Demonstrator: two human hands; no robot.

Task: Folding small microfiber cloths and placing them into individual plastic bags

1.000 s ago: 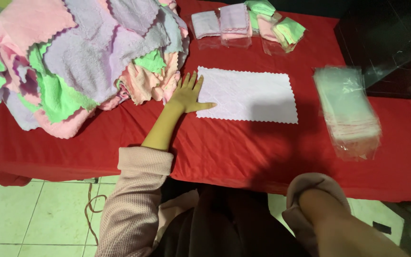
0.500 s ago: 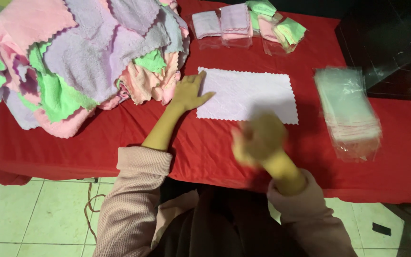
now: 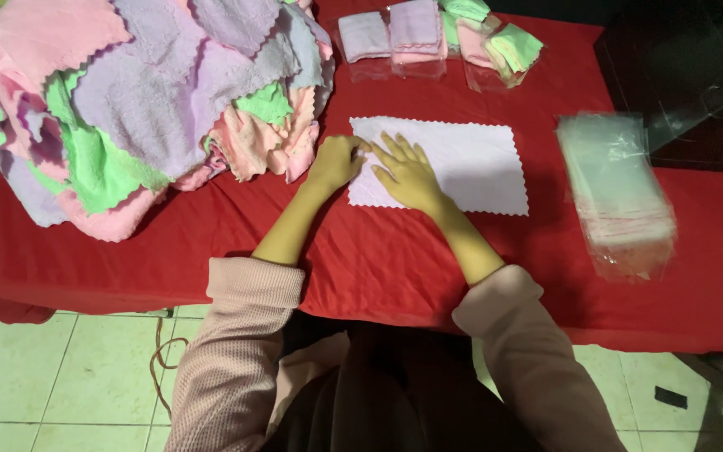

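Note:
A white cloth [image 3: 470, 163] with scalloped edges lies flat on the red table [image 3: 378, 259]. My left hand [image 3: 336, 161] rests at the cloth's left edge, fingers curled over that edge. My right hand [image 3: 407, 172] lies flat on the left part of the cloth, fingers spread and pointing away from me. Neither hand lifts anything.
A big heap of pink, lilac and green cloths [image 3: 135, 100] fills the table's left side. Folded cloths in clear bags [image 3: 428, 33] sit at the far edge. A stack of clear plastic bags [image 3: 617, 192] lies at the right. A dark box [image 3: 688, 75] stands beyond it.
My right hand has come up from below the table and now lies flat on the white cloth. My left hand's fingers have curled at the cloth's left edge.

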